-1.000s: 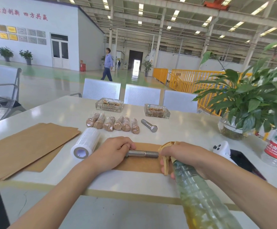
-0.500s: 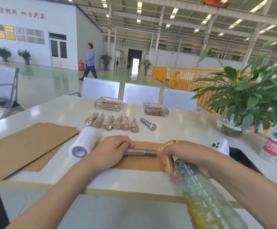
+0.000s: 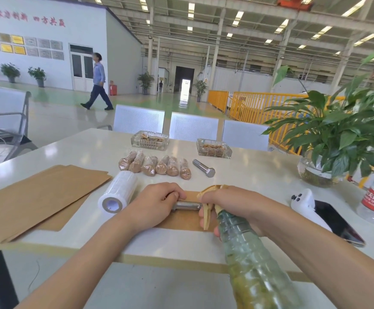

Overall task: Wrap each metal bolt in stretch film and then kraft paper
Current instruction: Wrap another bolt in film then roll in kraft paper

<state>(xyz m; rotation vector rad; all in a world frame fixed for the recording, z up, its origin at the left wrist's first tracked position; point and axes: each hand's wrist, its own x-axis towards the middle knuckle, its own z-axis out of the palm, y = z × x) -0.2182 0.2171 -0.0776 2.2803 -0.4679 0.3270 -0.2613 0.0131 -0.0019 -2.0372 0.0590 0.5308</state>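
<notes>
Left hand [image 3: 153,205] grips the bolt [image 3: 187,205] by its head end over a kraft paper sheet [image 3: 181,220]; right hand [image 3: 222,202] grips a spray bottle [image 3: 248,253], nozzle at the shank. Judgement: hold the bolt steady, spray lightly. Stretch film roll [image 3: 118,191] just left of the grip; counter [image 3: 237,239] edge close below, open surface right

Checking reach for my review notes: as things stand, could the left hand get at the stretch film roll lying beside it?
Probably yes. The stretch film roll lies just beside the left hand with bare table between, but that hand grips the bolt and must let go first.
</notes>
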